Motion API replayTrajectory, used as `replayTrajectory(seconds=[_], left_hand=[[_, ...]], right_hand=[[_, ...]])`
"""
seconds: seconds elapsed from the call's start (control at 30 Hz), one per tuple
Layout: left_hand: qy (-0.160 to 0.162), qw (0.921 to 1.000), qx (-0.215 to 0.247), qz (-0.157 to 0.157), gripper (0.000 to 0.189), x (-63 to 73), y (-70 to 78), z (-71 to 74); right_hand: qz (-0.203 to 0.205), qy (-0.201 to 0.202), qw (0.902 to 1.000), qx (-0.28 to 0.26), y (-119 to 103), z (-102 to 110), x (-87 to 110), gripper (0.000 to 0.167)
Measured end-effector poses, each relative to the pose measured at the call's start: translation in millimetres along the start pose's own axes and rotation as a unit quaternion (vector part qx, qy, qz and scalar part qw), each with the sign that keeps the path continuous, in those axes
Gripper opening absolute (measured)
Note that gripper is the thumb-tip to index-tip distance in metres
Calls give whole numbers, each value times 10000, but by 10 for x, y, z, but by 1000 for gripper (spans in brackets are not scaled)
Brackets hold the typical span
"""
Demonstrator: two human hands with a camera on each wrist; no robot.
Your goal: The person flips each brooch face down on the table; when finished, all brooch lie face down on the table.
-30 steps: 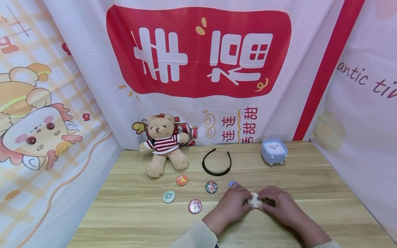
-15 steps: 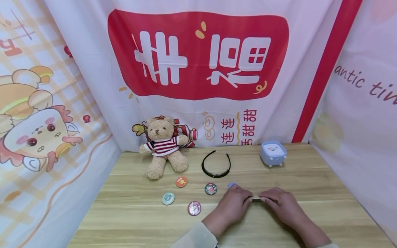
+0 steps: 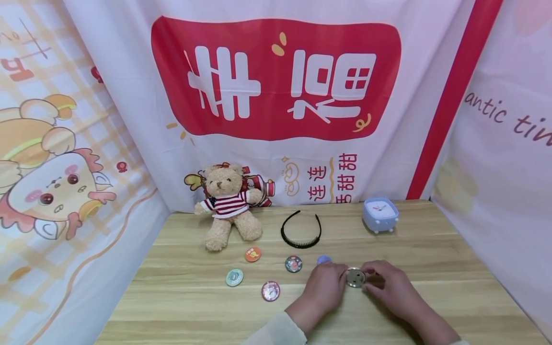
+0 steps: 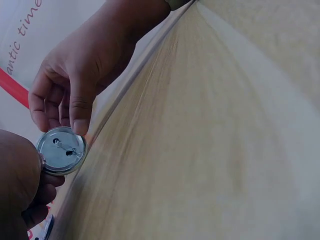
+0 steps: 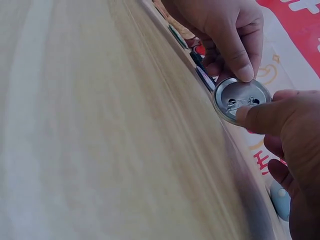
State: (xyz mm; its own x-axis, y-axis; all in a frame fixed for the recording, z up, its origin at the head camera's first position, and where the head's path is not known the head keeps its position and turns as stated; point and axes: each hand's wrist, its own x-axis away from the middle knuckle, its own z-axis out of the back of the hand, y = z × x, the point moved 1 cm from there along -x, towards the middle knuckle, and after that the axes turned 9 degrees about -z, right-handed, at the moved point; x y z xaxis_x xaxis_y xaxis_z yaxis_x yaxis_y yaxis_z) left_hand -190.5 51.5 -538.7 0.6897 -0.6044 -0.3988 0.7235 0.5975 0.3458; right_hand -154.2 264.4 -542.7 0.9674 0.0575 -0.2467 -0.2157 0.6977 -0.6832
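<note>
Both hands hold one round pin badge (image 3: 355, 277) just above the wooden table (image 3: 181, 306), its silver metal back and pin facing up. My left hand (image 3: 342, 279) pinches its left rim. My right hand (image 3: 366, 281) pinches the right rim. The left wrist view shows the badge (image 4: 61, 150) between the right hand's thumb (image 4: 80, 120) and the left hand (image 4: 20, 185). In the right wrist view the badge (image 5: 240, 99) sits between the left hand's thumb (image 5: 240, 65) and the right hand's thumb (image 5: 265, 117).
Several other badges lie left of the hands: orange (image 3: 252, 254), dark green (image 3: 293, 263), pale green (image 3: 234, 277), pink (image 3: 270, 290), and a blue one (image 3: 323, 259) half hidden. A teddy bear (image 3: 227, 206), black headband (image 3: 301, 230) and blue clock (image 3: 380, 214) stand at the back.
The badge has been turned over between the hands: its pale front showed a second ago, then its edge, and now its metal back faces up. The hands stayed in place.
</note>
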Motion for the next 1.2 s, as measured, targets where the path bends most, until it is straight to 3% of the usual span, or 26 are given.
replayTrajectory(seconds=[0.13,0.33,0.67,0.9,1.2], left_hand=[[-23,9998,137,128,15,16,-1,-8],[83,9995,309,46,12,21,-6,-1],[-363,9986,383,7,31,29,8,-6],[-398,9987,305,-7,28,-2,37,-79],[-357,9988,251,-220,28,-58,91,-208]], right_hand=[[-89,-25,9999,84,12,6,-11,45],[-201,-131,9995,221,19,31,-26,40],[-213,-52,9981,571,72,49,-11,39],[-316,-258,9981,471,89,122,-21,42],[-121,-175,9974,681,205,218,-18,47]])
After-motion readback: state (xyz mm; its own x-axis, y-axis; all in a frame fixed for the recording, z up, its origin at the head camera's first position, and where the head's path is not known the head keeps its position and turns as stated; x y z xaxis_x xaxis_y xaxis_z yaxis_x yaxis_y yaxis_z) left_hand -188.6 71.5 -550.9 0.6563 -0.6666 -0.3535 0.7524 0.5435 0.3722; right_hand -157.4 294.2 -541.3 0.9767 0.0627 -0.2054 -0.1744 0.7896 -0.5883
